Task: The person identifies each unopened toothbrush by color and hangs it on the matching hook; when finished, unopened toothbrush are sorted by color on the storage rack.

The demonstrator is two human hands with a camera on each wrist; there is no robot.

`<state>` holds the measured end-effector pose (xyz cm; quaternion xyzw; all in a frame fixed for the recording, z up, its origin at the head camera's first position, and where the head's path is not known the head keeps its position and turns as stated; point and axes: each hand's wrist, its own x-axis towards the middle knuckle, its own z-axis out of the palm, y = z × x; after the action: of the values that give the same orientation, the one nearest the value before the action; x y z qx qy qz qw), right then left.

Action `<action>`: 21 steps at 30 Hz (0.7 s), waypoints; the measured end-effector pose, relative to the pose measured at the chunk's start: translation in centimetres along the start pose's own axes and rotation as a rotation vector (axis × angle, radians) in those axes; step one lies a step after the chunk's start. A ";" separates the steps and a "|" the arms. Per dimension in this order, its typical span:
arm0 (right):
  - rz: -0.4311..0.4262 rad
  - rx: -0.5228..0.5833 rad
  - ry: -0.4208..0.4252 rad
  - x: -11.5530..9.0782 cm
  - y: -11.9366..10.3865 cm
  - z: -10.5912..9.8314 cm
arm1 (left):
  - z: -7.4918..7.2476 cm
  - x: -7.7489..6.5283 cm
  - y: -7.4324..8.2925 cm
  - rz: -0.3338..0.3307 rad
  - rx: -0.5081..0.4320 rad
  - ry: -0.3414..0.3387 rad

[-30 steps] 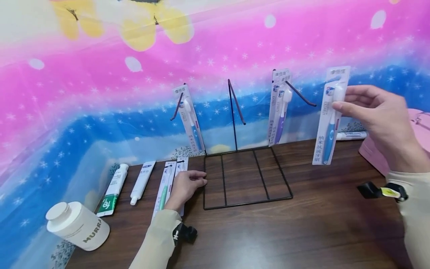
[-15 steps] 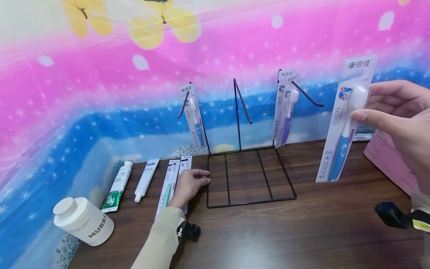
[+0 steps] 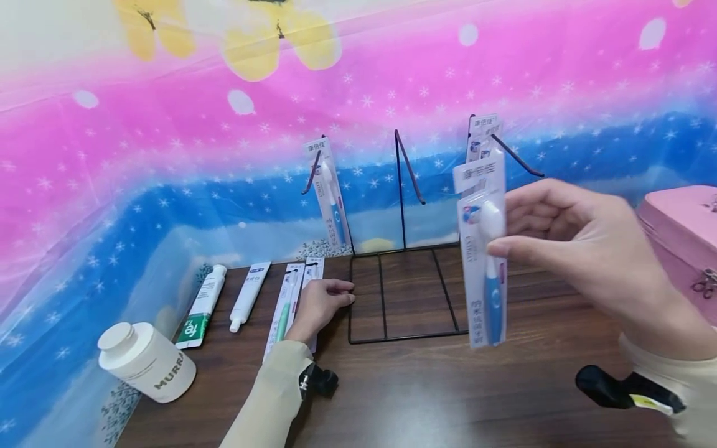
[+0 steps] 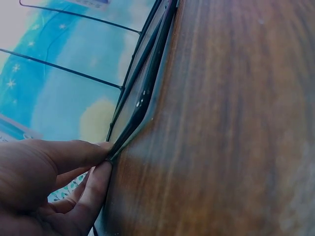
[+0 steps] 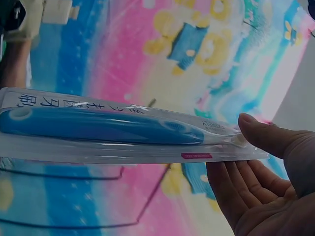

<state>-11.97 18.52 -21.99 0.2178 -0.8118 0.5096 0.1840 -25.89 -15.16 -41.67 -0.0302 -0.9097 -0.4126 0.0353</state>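
Note:
My right hand [image 3: 588, 242] holds a packaged toothbrush [image 3: 493, 298] with a blue handle upright, thumb on the front and fingers behind. The pack hangs in front of the black wire rack [image 3: 411, 338], overlapping its right side in the head view. In the right wrist view the thumb [image 5: 268, 137] presses near the brush-head end of the pack. My left hand [image 3: 322, 306] pinches the rack's left base wire between thumb and fingers, plain in the left wrist view. One blue packaged toothbrush [image 3: 330, 193] hangs on the left hook; more packs [image 3: 476, 134] hang on the right hook, partly hidden.
Beside the left forearm lie packaged toothbrushes [image 3: 285, 305], one green. Further left are two toothpaste tubes [image 3: 249, 295] and a white bottle [image 3: 148, 361]. A pink box [image 3: 680, 230] stands at the right, a patterned cloth [image 3: 168, 143] behind.
The right hand swung right and nearer the camera with the packaged toothbrush, then moved left and lower, in front of the rack's right side. The left hand stays on the rack.

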 end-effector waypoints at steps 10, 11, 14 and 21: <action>-0.081 0.254 -0.172 1.5 0.2 6.4 | 0.2 0.1 -0.1 -0.020 -0.002 -0.003; -0.083 0.271 -0.186 1.7 0.2 7.1 | 0.2 0.2 -0.1 -0.024 -0.003 -0.004; -0.080 0.299 -0.219 2.5 0.2 9.1 | 0.0 0.2 -0.1 -0.037 -0.006 -0.010; -0.073 0.320 -0.214 5.1 0.4 12.5 | -0.4 0.2 0.0 -0.007 0.041 -0.002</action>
<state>-17.42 6.46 -24.76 0.3266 -0.7268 0.5991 0.0783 -26.06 -15.43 -41.42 -0.0269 -0.9181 -0.3940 0.0335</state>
